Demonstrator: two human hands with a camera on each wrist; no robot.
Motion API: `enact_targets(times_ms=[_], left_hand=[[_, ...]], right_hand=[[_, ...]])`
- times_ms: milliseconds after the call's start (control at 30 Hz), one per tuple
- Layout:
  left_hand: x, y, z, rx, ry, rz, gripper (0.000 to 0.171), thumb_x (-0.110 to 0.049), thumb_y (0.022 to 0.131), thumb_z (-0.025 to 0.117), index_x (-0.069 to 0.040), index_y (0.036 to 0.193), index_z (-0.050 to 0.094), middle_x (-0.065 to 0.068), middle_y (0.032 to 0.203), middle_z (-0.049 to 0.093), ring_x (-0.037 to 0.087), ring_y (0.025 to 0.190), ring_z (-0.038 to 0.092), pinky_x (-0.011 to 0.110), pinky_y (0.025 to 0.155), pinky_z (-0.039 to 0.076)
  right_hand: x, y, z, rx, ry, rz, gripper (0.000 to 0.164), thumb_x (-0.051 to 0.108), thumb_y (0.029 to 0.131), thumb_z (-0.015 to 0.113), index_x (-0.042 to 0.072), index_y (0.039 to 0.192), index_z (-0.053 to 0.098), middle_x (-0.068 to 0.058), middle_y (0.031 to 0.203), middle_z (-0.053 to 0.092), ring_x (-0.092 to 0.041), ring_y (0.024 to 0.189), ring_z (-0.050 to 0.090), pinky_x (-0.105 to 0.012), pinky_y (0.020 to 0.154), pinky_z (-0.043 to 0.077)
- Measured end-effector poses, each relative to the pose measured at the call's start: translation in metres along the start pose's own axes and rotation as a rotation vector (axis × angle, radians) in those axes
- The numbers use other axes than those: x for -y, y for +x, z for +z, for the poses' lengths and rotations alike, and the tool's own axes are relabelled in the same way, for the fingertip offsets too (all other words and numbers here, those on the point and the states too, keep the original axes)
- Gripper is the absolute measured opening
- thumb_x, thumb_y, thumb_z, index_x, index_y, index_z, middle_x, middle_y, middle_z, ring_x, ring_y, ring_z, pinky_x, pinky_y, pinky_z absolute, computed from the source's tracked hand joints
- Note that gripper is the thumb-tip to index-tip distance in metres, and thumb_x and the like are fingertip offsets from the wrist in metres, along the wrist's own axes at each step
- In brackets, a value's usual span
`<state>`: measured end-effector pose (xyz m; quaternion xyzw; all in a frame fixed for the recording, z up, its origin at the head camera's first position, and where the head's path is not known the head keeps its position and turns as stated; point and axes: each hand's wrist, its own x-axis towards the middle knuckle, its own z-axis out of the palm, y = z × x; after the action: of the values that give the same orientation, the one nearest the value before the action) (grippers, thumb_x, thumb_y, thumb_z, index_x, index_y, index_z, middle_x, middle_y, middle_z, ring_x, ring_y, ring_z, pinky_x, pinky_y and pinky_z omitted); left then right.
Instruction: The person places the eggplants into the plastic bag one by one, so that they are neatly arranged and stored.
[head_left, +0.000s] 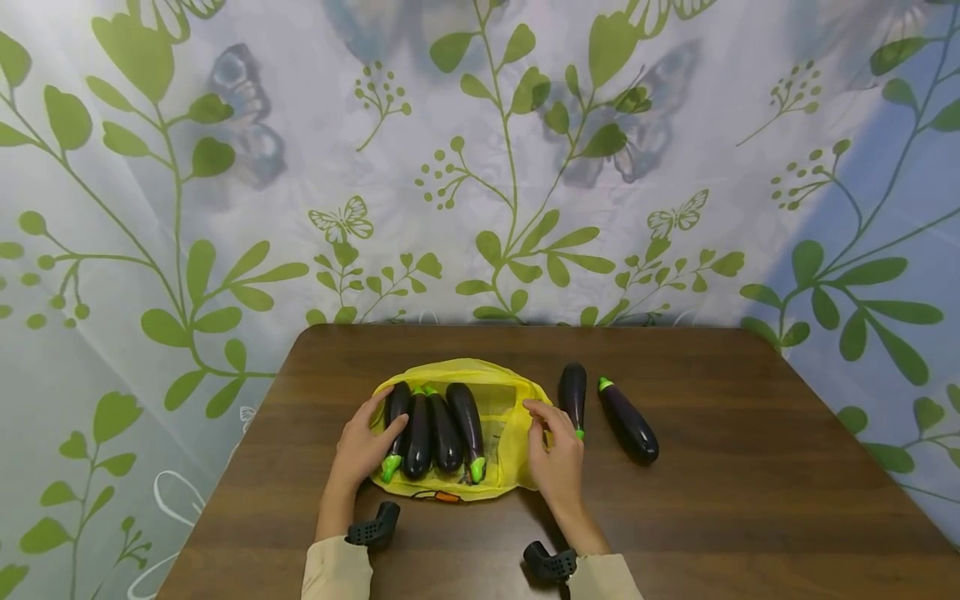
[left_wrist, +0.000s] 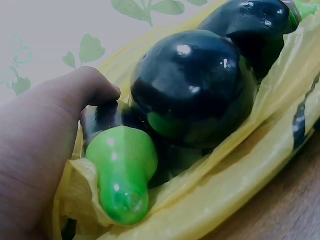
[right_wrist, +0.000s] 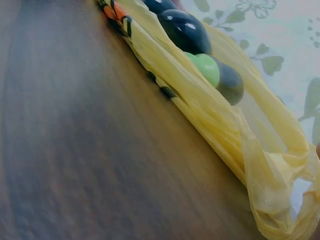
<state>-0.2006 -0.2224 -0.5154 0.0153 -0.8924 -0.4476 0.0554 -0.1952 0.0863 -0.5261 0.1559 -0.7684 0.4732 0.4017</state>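
A yellow plastic bag [head_left: 513, 450] lies with its mouth spread wide, and several dark purple eggplants [head_left: 447, 433] rest side by side in its left part. My left hand [head_left: 360, 446] grips the leftmost eggplant [left_wrist: 122, 157] at the bag's left edge, thumb over its dark body, the green stem end towards me. At the opposite edge, my right hand [head_left: 558, 454] pinches the bag's rim with bent fingers. Only a sliver of that hand shows in the right wrist view, beside the crumpled yellow plastic [right_wrist: 280, 195].
Two more eggplants lie outside the bag to the right, one upright in view [head_left: 572, 392] close by my right hand, the other slanted [head_left: 628, 423]. The brown wooden table [head_left: 720, 500] ends against a leaf-patterned curtain [head_left: 405, 183].
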Motion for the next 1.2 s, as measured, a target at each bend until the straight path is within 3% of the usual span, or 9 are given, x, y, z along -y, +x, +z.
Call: enact_targets(times_ms=[433, 833, 1200], left_hand=[[-0.002, -0.001, 0.001, 0.0, 0.004, -0.005, 0.066, -0.049, 0.099, 0.067, -0.027, 0.157, 0.044, 0.017, 0.162, 0.041, 0.045, 0.147, 0.039, 0.074, 0.113, 0.029], [-0.003, -0.002, 0.002, 0.006, 0.01, -0.016, 0.066, -0.05, 0.099, 0.066, -0.028, 0.158, 0.043, 0.017, 0.162, 0.04, 0.046, 0.147, 0.038, 0.075, 0.113, 0.028], [-0.005, -0.002, 0.001, 0.015, 0.01, -0.037, 0.066, -0.048, 0.1, 0.065, -0.028, 0.158, 0.042, 0.017, 0.163, 0.039, 0.045, 0.148, 0.037, 0.074, 0.115, 0.027]], right_hand=[[-0.003, 0.003, -0.008, -0.005, -0.015, 0.03, 0.029, -0.01, 0.091, 0.067, 0.009, 0.11, 0.077, -0.006, 0.108, 0.076, -0.019, 0.092, 0.067, -0.018, 0.083, 0.054], [-0.004, 0.005, -0.014, 0.008, -0.01, 0.125, 0.025, -0.003, 0.093, 0.068, 0.008, 0.113, 0.077, -0.006, 0.113, 0.076, -0.022, 0.098, 0.067, -0.011, 0.089, 0.049], [-0.01, 0.008, -0.017, -0.019, -0.039, 0.103, 0.026, -0.004, 0.091, 0.068, 0.008, 0.112, 0.077, -0.006, 0.111, 0.076, -0.025, 0.097, 0.065, -0.018, 0.087, 0.05]])
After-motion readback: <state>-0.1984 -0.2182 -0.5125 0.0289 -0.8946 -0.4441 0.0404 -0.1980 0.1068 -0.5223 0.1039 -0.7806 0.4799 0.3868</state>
